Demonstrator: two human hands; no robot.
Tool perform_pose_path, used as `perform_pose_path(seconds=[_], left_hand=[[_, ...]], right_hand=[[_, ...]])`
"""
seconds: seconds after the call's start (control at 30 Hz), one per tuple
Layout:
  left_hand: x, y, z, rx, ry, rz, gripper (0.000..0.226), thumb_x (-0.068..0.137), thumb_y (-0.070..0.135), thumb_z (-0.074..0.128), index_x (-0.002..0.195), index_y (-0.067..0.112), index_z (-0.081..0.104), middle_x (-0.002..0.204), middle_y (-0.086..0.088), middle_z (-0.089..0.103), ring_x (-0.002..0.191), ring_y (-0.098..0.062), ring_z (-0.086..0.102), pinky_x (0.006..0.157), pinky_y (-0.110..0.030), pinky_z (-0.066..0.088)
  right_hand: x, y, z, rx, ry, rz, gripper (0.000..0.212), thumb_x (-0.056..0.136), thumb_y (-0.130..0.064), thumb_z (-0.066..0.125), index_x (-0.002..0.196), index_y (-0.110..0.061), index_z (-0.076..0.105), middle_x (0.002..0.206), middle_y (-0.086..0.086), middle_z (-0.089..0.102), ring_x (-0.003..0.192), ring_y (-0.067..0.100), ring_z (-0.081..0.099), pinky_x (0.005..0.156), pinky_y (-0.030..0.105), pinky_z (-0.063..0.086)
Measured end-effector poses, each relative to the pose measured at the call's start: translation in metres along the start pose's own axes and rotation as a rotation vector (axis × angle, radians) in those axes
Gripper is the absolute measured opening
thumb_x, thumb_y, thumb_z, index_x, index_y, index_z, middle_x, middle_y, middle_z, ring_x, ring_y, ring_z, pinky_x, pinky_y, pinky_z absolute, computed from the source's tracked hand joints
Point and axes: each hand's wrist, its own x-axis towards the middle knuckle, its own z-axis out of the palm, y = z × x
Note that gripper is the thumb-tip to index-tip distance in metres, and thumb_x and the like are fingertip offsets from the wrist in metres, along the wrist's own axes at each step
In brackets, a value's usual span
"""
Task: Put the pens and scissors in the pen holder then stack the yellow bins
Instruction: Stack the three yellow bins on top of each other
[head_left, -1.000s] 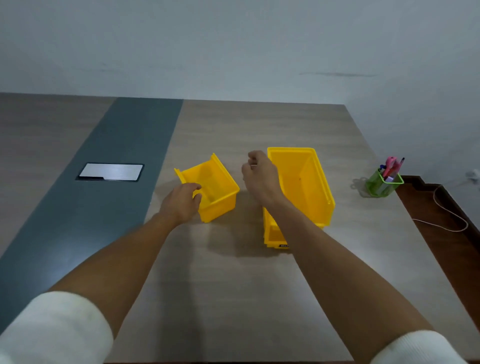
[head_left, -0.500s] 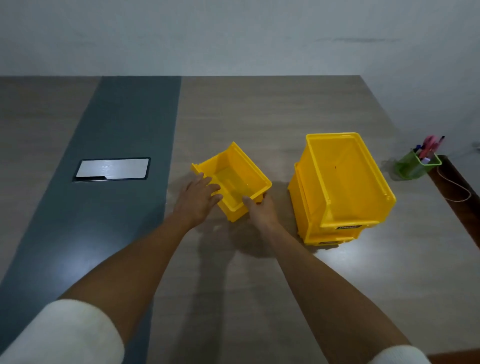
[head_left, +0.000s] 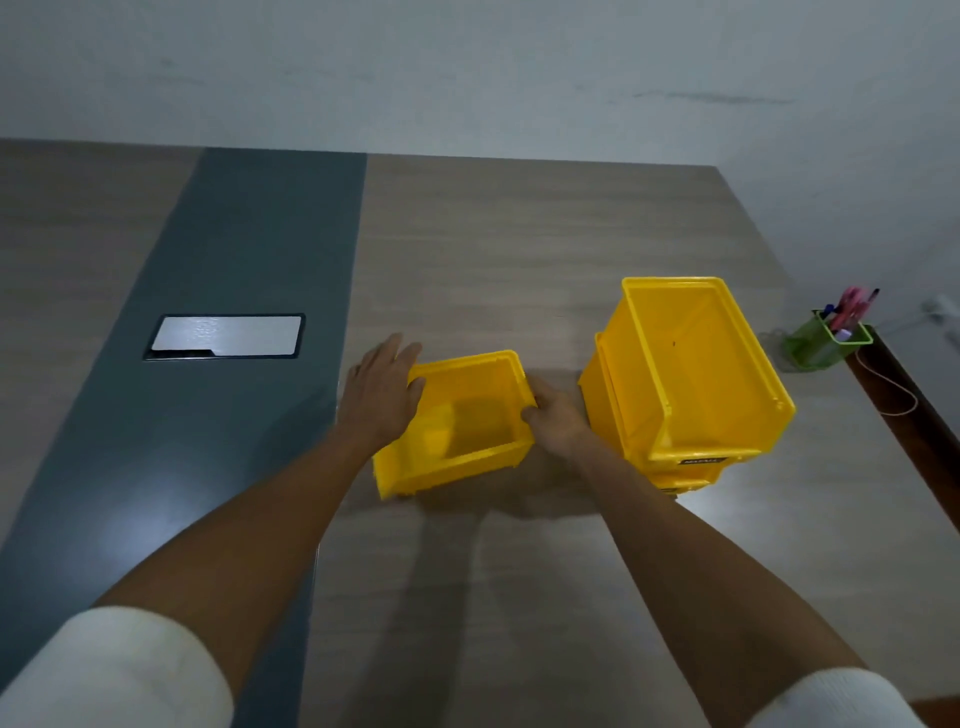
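Observation:
A small yellow bin is held between both hands near the middle of the table, its open top facing up. My left hand grips its left wall, thumb over the rim. My right hand grips its right wall. Just to the right stand two larger yellow bins, one nested in the other. A green pen holder with pink and dark pens in it stands at the table's right edge.
The wooden table has a dark grey strip down its left part, with a silver cable hatch set in it. The right table edge runs close past the pen holder. A white cable lies on the floor beyond it.
My right hand left the large stacked bins and joined my left hand on the small bin. The small bin has turned and shifted nearer to the stack.

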Motion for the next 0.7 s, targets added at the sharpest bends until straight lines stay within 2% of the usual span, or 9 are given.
perform_pose_path(seconds=[0.1, 0.17, 0.27, 0.37, 0.43, 0.5, 0.57, 0.63, 0.7], left_hand=[[-0.009, -0.004, 0.006, -0.041, -0.171, -0.029, 0.055, 0.105, 0.042, 0.046, 0.154, 0.017, 0.041, 0.161, -0.011, 0.042, 0.145, -0.034, 0.041, 0.117, -0.050, 0.036], [-0.020, -0.003, 0.009, -0.114, -0.248, -0.042, 0.047, 0.106, 0.044, 0.041, 0.141, 0.017, 0.056, 0.142, -0.013, 0.061, 0.124, -0.035, 0.059, 0.101, -0.047, 0.048], [-0.036, 0.000, 0.014, -0.190, -0.181, -0.109, 0.047, 0.107, 0.047, 0.035, 0.132, 0.018, 0.062, 0.126, -0.012, 0.070, 0.111, -0.037, 0.064, 0.093, -0.048, 0.052], [-0.046, 0.006, 0.019, -0.264, -0.101, -0.245, 0.044, 0.107, 0.044, 0.036, 0.116, 0.013, 0.065, 0.111, -0.014, 0.070, 0.101, -0.039, 0.063, 0.085, -0.046, 0.051], [-0.052, 0.014, 0.022, -0.355, -0.054, -0.345, 0.040, 0.108, 0.039, 0.038, 0.093, 0.010, 0.061, 0.090, -0.012, 0.064, 0.087, -0.034, 0.059, 0.072, -0.039, 0.043], [-0.057, 0.019, 0.025, -0.476, -0.025, -0.413, 0.040, 0.109, 0.037, 0.038, 0.079, 0.013, 0.052, 0.076, -0.006, 0.055, 0.079, -0.032, 0.054, 0.065, -0.036, 0.036], [-0.063, 0.019, 0.030, -0.644, -0.055, -0.430, 0.039, 0.109, 0.037, 0.037, 0.085, 0.012, 0.055, 0.083, -0.013, 0.060, 0.083, -0.037, 0.058, 0.070, -0.042, 0.044], [-0.070, 0.018, 0.032, -0.806, -0.078, -0.445, 0.032, 0.109, 0.037, 0.038, 0.094, 0.019, 0.060, 0.102, -0.018, 0.066, 0.097, -0.037, 0.063, 0.085, -0.048, 0.051], [-0.077, 0.027, 0.021, -0.925, -0.076, -0.429, 0.025, 0.109, 0.034, 0.038, 0.097, 0.029, 0.060, 0.105, -0.010, 0.065, 0.098, -0.028, 0.061, 0.088, -0.043, 0.049]], right_hand=[[0.007, 0.009, 0.003, -0.032, 0.034, -0.015, 0.047, 0.098, -0.001, 0.055, 0.144, -0.011, 0.056, 0.144, 0.014, 0.060, 0.134, 0.033, 0.054, 0.115, 0.047, 0.041], [0.005, 0.012, 0.006, 0.002, 0.151, 0.028, 0.043, 0.101, -0.014, 0.060, 0.143, -0.007, 0.056, 0.143, 0.016, 0.060, 0.134, 0.034, 0.055, 0.113, 0.048, 0.043], [-0.012, 0.010, 0.009, 0.098, 0.259, 0.100, 0.064, 0.100, -0.038, 0.061, 0.152, -0.006, 0.042, 0.154, 0.016, 0.048, 0.142, 0.035, 0.046, 0.115, 0.048, 0.040], [-0.029, 0.014, 0.019, 0.176, 0.177, 0.134, 0.076, 0.099, -0.045, 0.060, 0.159, -0.008, 0.029, 0.162, 0.015, 0.038, 0.149, 0.034, 0.037, 0.119, 0.049, 0.035], [-0.040, 0.017, 0.028, 0.214, 0.107, 0.138, 0.075, 0.100, -0.044, 0.059, 0.159, -0.008, 0.029, 0.162, 0.014, 0.037, 0.149, 0.031, 0.038, 0.120, 0.050, 0.035], [-0.049, 0.019, 0.034, 0.293, 0.044, 0.093, 0.056, 0.104, -0.039, 0.054, 0.152, -0.011, 0.043, 0.154, 0.013, 0.049, 0.140, 0.031, 0.049, 0.115, 0.052, 0.042], [-0.058, 0.017, 0.037, 0.351, 0.010, 0.031, 0.036, 0.108, -0.031, 0.045, 0.136, -0.013, 0.060, 0.137, 0.018, 0.064, 0.125, 0.037, 0.060, 0.106, 0.056, 0.048], [-0.064, 0.012, 0.036, 0.345, 0.031, 0.016, 0.038, 0.110, -0.029, 0.041, 0.126, -0.003, 0.065, 0.126, 0.030, 0.064, 0.117, 0.048, 0.059, 0.100, 0.060, 0.049], [-0.069, 0.005, 0.033, 0.323, 0.069, 0.009, 0.040, 0.110, -0.027, 0.041, 0.122, 0.004, 0.064, 0.124, 0.034, 0.063, 0.116, 0.051, 0.058, 0.098, 0.061, 0.049]])
